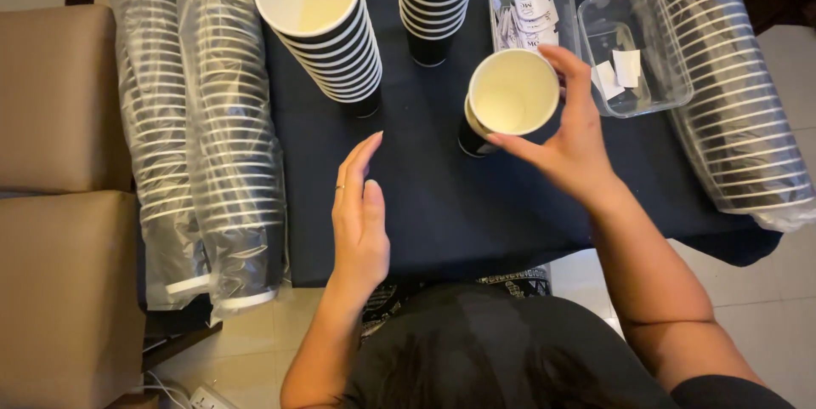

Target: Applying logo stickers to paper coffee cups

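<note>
Holding entry, one moment, head view.

Item 1: paper cup (512, 94), black outside, white inside, empty, mouth tilted toward the camera. It stood near the middle of the worktop (442, 205), closer to the far edge, base touching the dark cloth. The right hand (571, 141) cupped it from the right, thumb under the near rim and fingers over the far rim: a grip closed on the cup, apparently tipping it so the inside showed.

Item 2: left hand (361, 209), flat, edge-on, fingers together, empty; its grip was wide and held nothing. It hovered over the near edge of the worktop, apart from the cup.

Item 3: two open stacks of like cups, one (327, 26) far left, one (435, 1) far centre, nested, likely to save room.

Item 4: two clear plastic tubs (633, 52), far right, holding small white paper slips (534, 14), just beyond the held cup.

Item 5: sleeved cup stacks in clear wrap, two along the left edge (200, 137), one along the right edge (731, 94), laid lengthwise.
</note>
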